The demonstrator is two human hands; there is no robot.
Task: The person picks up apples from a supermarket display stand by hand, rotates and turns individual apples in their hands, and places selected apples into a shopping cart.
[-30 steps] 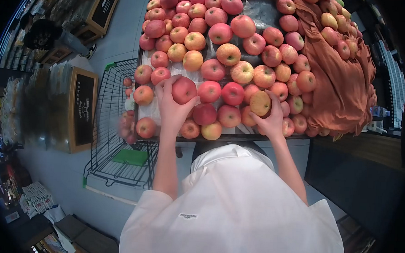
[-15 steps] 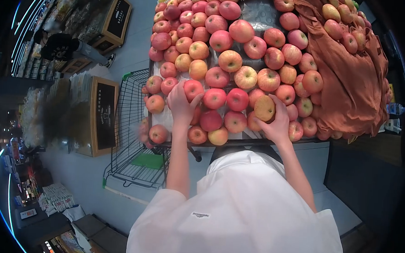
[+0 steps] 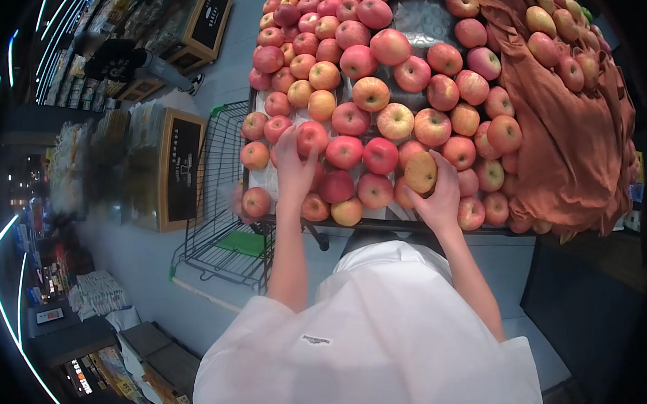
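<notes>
A red apple [image 3: 312, 137] sits in the display, and my left hand [image 3: 293, 173] is closed on its near side, with the thumb below it and the fingers at its left. My right hand [image 3: 439, 197] grips a yellowish, dull-skinned apple [image 3: 420, 172] between thumb and fingers, just above the front rows. Between the hands lie two bright red apples [image 3: 380, 155], with darker and paler ones nearer the front edge. Palms face the fruit, so some fingertips are hidden.
An orange-brown cloth [image 3: 561, 134] covers the right of the stand, with apples on it. Bubble-patterned lining [image 3: 423, 23] shows between apples at the back. A shopping cart [image 3: 226, 171] stands left. A framed bakery sign [image 3: 181, 167] and a person [image 3: 119, 61] are farther left.
The whole view has turned slightly, shifting the cart and signs to the right. Both hands stay at the same apples, the left fingers now a little closer together.
</notes>
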